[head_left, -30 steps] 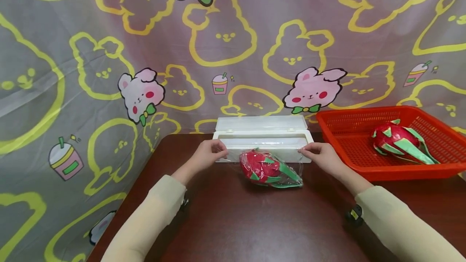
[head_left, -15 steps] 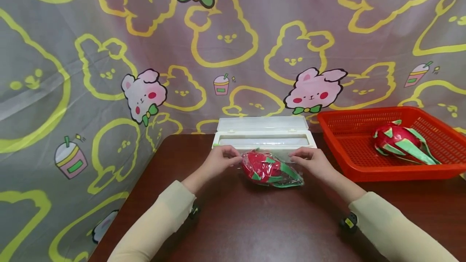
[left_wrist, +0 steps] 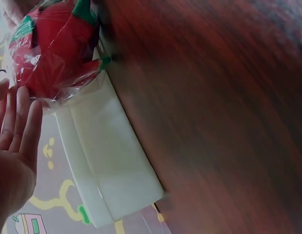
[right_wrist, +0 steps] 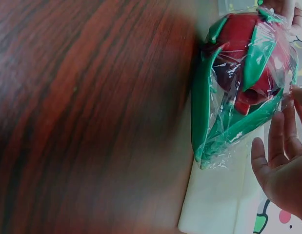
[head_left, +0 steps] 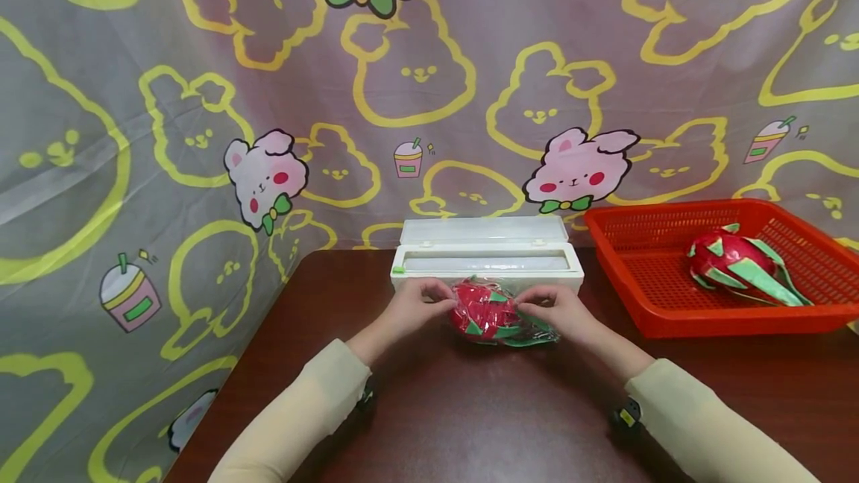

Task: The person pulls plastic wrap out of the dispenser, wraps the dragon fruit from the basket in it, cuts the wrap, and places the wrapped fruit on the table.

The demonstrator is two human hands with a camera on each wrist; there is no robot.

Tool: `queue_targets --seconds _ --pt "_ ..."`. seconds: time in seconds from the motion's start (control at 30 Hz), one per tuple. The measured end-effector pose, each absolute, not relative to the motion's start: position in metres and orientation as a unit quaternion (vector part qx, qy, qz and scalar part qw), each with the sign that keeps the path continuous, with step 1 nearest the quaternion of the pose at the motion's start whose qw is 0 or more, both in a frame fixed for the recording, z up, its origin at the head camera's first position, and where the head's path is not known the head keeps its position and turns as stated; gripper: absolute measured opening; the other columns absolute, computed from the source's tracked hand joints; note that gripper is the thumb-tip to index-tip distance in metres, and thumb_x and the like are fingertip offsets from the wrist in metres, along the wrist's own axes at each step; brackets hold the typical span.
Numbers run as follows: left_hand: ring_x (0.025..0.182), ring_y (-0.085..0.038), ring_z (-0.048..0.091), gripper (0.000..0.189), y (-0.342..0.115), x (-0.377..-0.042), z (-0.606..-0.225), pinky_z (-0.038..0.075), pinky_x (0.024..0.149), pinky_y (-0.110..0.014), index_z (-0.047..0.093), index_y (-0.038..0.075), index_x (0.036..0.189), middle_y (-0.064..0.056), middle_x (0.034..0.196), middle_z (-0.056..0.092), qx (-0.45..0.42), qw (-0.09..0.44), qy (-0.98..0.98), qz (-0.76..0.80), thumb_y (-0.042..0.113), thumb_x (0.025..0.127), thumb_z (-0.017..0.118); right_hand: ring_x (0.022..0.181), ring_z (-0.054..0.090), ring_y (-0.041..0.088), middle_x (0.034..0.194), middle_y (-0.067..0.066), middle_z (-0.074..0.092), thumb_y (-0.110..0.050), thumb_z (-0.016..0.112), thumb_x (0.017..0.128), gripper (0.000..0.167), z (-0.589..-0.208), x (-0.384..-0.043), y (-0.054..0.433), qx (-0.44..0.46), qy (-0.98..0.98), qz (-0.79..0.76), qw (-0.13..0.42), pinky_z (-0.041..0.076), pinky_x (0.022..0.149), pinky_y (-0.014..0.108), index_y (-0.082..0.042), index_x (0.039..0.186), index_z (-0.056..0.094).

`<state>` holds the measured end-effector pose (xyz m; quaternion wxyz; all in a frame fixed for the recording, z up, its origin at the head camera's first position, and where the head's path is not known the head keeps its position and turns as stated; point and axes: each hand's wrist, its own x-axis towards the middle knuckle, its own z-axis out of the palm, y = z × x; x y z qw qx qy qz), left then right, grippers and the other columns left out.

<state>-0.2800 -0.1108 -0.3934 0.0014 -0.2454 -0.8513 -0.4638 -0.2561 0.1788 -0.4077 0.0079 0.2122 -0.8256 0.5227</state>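
Observation:
A red dragon fruit point(head_left: 485, 311) with green leaf tips lies in front of the white cling film box, wrapped in clear cling film point(right_wrist: 224, 141). At its left side my left hand point(head_left: 419, 305) pinches the film between thumb and forefinger, close against the red skin. On the other side my right hand point(head_left: 560, 313) pinches the film over the fruit's upper right, the remaining fingers spread apart, as the right wrist view shows. The leafy end of the fruit points right, and crumpled film covers it.
Behind the fruit stands the white cling film box point(head_left: 488, 273), lid raised, a roll inside. To the right, a red plastic basket point(head_left: 738, 319) holds another dragon fruit point(head_left: 734, 259). A patterned curtain point(head_left: 470, 95) hangs behind the brown table point(head_left: 483, 408).
Both hands have moved inward from the front of the box, drawing the film edges over the fruit. The fruit stays in nearly the same place.

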Motion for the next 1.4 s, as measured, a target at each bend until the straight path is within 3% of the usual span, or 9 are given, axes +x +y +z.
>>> queue_targets --seconds 0.4,0.67,0.8,1.0,1.17,1.4 --pt "0.076 -0.007 0.06 0.009 -0.108 -0.276 -0.392 0.053 0.074 -0.023 0.074 0.013 0.093 0.008 0.084 0.068 -0.31 0.07 -0.859 -0.401 0.015 0.085 0.077 0.091 0.059 0.022 0.097 0.006 0.071 -0.02 0.065 0.095 0.02 -0.404 -0.256 0.172 0.202 -0.837 0.508 -0.003 0.049 0.081 0.034 -0.004 0.104 0.074" --pt "0.075 -0.006 0.06 0.009 -0.108 -0.276 -0.391 0.053 0.074 -0.022 0.074 0.011 0.094 0.006 0.084 0.068 -0.336 0.085 -0.862 -0.37 0.014 0.085 0.076 0.074 0.059 0.02 0.079 0.005 0.069 -0.014 0.075 0.086 0.014 -0.403 -0.263 0.163 0.17 -0.845 0.506 -0.007 0.049 0.068 0.032 -0.002 0.091 0.072" --pt "0.075 -0.007 0.059 0.009 -0.108 -0.277 -0.391 0.052 0.071 -0.021 0.073 0.011 0.093 0.003 0.085 0.068 -0.402 0.154 -0.859 -0.276 0.013 0.085 0.077 0.072 0.059 0.018 0.078 0.001 0.068 -0.013 0.075 0.086 0.008 -0.402 -0.259 0.159 0.184 -0.862 0.472 0.025 0.05 0.067 0.031 -0.005 0.088 0.074" --pt "0.079 -0.01 0.065 0.016 -0.11 -0.275 -0.391 0.053 0.075 -0.021 0.073 0.01 0.095 0.0 0.091 0.067 -0.484 0.257 -0.822 -0.153 0.011 0.081 0.08 0.078 0.054 0.011 0.087 -0.009 0.063 -0.019 0.08 0.082 0.012 -0.402 -0.247 0.159 0.274 -0.897 0.313 0.147 0.051 0.068 0.028 -0.017 0.093 0.076" --pt "0.081 -0.007 0.064 0.014 -0.114 -0.272 -0.389 0.053 0.074 -0.02 0.075 0.011 0.099 0.002 0.092 0.069 -0.466 0.225 -0.831 -0.204 0.015 0.085 0.077 0.084 0.058 0.01 0.095 -0.009 0.064 -0.02 0.076 0.086 0.016 -0.398 -0.245 0.169 0.296 -0.894 0.309 0.132 0.055 0.074 0.03 -0.019 0.101 0.075" --pt "0.075 -0.007 0.063 0.011 -0.132 -0.277 -0.385 0.054 0.066 -0.023 0.075 0.009 0.098 0.005 0.085 0.068 -0.333 0.16 -0.86 -0.352 0.013 0.087 0.074 0.084 0.063 0.018 0.094 0.0 0.068 -0.013 0.069 0.091 0.015 -0.397 -0.253 0.197 0.223 -0.892 0.374 0.119 0.055 0.077 0.04 -0.008 0.104 0.074"
